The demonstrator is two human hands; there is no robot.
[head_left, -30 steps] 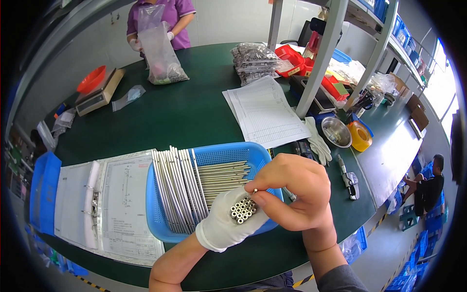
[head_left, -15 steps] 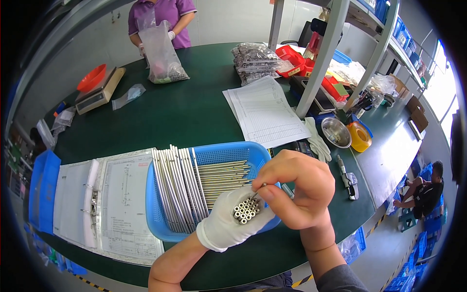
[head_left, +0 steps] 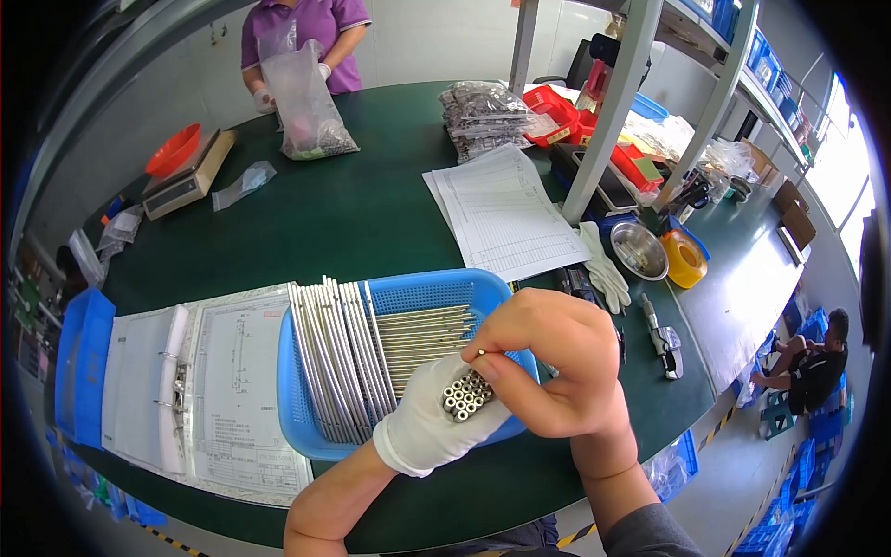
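Steel tubes [head_left: 466,395] are held bundled end-up in the gloved left hand [head_left: 429,425], one pinched by the bare right hand [head_left: 548,367] above the blue basket [head_left: 418,290].

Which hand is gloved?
The left hand, in a white glove, grips the bundle of metal tubes; the right hand is bare.

A white glove is covering the left hand [head_left: 429,422], which is gripping a bundle of silver-grey metal tubes [head_left: 467,395] — the right hand [head_left: 548,371] is bare. More silver rods [head_left: 371,348] are lying in a bright blue perforated basket [head_left: 436,290] on the dark green table [head_left: 353,213]. Nearby a white ruled sheet [head_left: 506,209] is showing fine grey lines — and a yellow tape roll [head_left: 685,258] is glowing beside a steel bowl [head_left: 639,251].
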